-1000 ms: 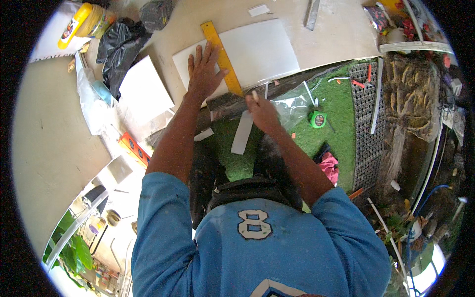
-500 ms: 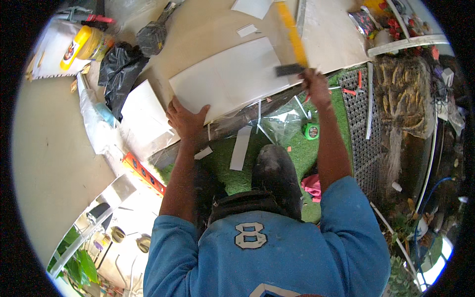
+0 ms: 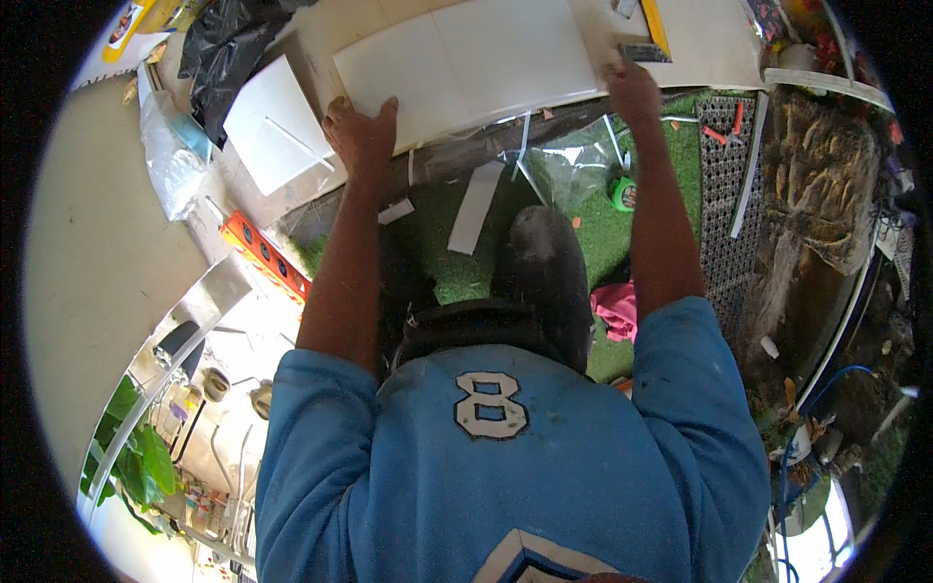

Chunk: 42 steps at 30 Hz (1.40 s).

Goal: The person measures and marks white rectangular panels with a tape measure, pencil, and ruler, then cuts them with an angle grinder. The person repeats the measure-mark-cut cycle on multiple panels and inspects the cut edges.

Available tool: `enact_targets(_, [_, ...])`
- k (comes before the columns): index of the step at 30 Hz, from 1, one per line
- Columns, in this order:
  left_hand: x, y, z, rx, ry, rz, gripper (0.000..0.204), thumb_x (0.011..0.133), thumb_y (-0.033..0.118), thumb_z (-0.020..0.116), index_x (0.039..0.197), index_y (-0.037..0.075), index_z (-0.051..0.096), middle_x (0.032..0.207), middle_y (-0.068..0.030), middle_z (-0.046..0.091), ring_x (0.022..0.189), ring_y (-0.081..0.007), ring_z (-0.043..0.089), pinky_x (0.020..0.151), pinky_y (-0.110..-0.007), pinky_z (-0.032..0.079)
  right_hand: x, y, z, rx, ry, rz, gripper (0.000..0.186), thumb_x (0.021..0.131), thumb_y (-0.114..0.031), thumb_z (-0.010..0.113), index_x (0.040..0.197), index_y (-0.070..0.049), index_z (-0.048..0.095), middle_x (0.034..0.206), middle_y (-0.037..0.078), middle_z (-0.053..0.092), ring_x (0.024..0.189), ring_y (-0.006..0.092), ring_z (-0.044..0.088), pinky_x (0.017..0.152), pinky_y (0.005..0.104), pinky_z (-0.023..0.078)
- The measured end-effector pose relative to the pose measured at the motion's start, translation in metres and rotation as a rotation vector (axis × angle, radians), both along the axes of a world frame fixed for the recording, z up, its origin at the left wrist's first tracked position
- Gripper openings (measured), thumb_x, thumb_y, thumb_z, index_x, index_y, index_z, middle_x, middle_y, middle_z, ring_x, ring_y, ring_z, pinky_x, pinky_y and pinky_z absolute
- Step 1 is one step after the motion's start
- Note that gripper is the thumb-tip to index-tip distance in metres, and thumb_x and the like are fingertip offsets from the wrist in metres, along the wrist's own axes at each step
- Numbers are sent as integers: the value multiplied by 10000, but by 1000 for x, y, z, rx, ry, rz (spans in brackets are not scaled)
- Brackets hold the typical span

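A: Which step is shown?

B: Judged from the posture, a positioning step. The white sheet (image 3: pixel 466 63) lies flat along the near edge of the beige worktop (image 3: pixel 714 73), with the left hand (image 3: pixel 362 141) at its near left corner and the right hand (image 3: pixel 634 92) just beside its right end

A: How does each hand stand?

B: The left has its thumb spread wide from the fingers and touches the sheet. The right is at the dark stock (image 3: pixel 641 52) of the try square (image 3: pixel 660 39); whether it grips the stock or merely rests against it cannot be told from this view

A: Which way do these things point?

B: The sheet's long axis runs left to right, its right end slightly farther than its left. The square's yellow blade (image 3: pixel 655 21) points far, leaning a little left; the stock lies across it, apart from the sheet

A: What would the next move call for?

B: Probably a light, steady left hand, so that the sheet does not slide, and a right hand free of the square before it takes the other end

A: And nearby?

B: To the left, a second white sheet (image 3: pixel 282 107) bearing a thin white strip (image 3: pixel 299 144); to the right, a green tape measure (image 3: pixel 623 194) on green turf (image 3: pixel 607 248)
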State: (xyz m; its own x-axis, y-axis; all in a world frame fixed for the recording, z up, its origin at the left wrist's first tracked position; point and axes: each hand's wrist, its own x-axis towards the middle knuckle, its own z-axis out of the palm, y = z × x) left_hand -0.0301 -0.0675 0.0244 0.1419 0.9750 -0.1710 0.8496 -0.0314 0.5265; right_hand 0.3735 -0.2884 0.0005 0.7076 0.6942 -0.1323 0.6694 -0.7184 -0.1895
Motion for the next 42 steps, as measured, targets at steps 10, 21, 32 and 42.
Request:
enact_targets(10, [-35,34,9,-572,-867,129,580,897,142,860,1412,-7,638,1262,-188,728,1067,-301,732,928,-405,603,-30,39,-12,193,107,20,331,1013,-355,622,976,-38,709,926,261,754,925,468,757,863,592,595])
enact_targets(21, [-111,72,51,-471,-1141,339,395,1035,94,706,1388,-57,615,1264,-156,726,1122,-255,698,1014,-397,552,-46,147,-8,223,306,-206,229,989,-261,670,970,-42,733,805,131,734,736,328,725,695,466,590])
enact_targets(32, [-189,109,72,-376,-962,220,350,1048,128,700,1354,-35,660,1209,-125,764,1083,-216,719,980,-384,557,-60,315,29,203,-162,97,471,927,-369,784,1134,44,692,1011,303,736,1054,496,725,962,579,579])
enact_targets(42, [-152,68,60,-450,-1082,439,439,1097,229,632,1433,-53,628,1277,-151,746,1104,-241,699,1022,-400,537,-157,555,37,1013,1465,-433,360,1083,-306,631,1314,-32,671,1270,121,716,1116,371,730,940,567,595])
